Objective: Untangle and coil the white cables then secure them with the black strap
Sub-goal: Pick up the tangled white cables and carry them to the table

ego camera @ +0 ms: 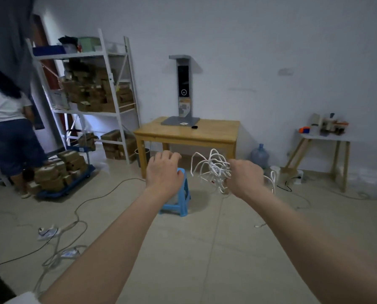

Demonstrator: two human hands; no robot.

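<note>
Fingers (pixel 228 172) of right hand (pixel 243 177) gripping tangled white cables (pixel 214 167) in mid-air before worktop (pixel 189 134), left hand (pixel 163 170) loosely curled, empty; untangling unstarted, loose end needed next.

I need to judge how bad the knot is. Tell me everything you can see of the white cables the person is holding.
The white cables are thin, round cords, plastic-coated by the look, bunched into a loose tangle of many crossing loops. The right hand grips the bunch in mid-air at its right side, with loops fanning up and leftward. A further strand hangs down to the right of the hand. The left hand is apart from them, holding nothing. No strap is on them.
</note>
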